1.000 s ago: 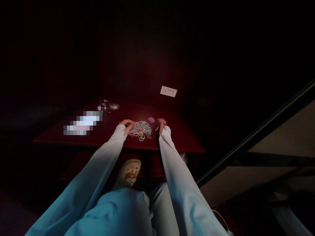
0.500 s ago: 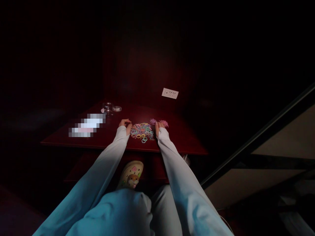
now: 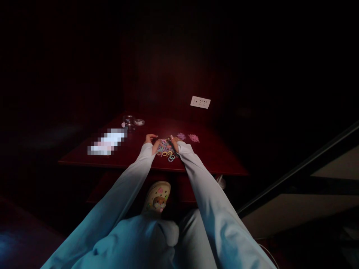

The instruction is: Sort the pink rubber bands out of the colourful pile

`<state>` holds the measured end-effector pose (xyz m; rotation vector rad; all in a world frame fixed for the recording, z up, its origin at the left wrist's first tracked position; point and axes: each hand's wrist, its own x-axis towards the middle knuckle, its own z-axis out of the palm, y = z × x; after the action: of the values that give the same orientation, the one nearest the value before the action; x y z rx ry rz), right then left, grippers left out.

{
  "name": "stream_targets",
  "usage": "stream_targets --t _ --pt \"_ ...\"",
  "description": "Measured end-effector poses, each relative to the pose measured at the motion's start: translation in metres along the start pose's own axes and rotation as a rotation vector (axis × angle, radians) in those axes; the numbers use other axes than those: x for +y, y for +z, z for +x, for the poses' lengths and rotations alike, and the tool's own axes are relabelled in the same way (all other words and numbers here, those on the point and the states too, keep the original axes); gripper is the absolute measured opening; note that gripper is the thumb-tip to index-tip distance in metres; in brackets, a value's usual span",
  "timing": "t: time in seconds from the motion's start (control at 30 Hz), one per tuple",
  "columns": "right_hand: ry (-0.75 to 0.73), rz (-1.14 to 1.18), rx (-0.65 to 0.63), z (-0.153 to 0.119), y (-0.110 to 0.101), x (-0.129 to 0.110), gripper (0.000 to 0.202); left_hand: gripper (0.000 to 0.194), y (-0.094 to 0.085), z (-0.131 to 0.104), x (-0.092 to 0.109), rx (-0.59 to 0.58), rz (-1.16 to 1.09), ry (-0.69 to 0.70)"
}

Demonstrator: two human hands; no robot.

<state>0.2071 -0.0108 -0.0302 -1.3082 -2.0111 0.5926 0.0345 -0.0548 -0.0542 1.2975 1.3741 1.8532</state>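
Dim, with deep black surroundings; faint light on the red worktop (image 3: 218, 157), bluish on the sleeves (image 3: 221, 213); small details are soft.

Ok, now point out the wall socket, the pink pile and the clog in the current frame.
Wall socket (image 3: 200, 102): head view, middle of its white faceplate.
Pink pile (image 3: 193, 138): head view, centre of the heap.
Clog (image 3: 153, 195): head view, upper surface, left of the charms.

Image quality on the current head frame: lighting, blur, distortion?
Head view: very dark at the edges, background nearly black; small multicoloured rings dim but legible, fine detail soft; fingers of both bare hands too small to read exactly; flat bright item on the left pixelated, unidentifiable; white long sleeves blue-tinted low in frame, stretched by the wide angle.
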Motion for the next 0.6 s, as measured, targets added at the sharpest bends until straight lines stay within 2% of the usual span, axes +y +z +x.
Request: stream_targets --t 0.13,0.3,0.43,0.6 --pt "0.006 0.156 -0.001 -0.009 -0.005 -0.005 0.072 0.021 -0.001 0.000 0.007 0.013 -0.053 -0.020" --pt "0.029 0.354 0.142 -0.021 -0.021 -0.003 0.076 0.018 -0.006 -0.005 0.013 -0.016 -0.056 0.010" --pt "-0.041 0.252 0.271 -0.030 -0.033 -0.003 0.056 0.016 -0.011 -0.008 0.017 -0.067 0.025 0.021" --pt "-0.187 0.003 0.188 -0.054 -0.030 -0.022 0.022 0.025 -0.018 -0.009 0.018 -0.113 0.042 0.049"
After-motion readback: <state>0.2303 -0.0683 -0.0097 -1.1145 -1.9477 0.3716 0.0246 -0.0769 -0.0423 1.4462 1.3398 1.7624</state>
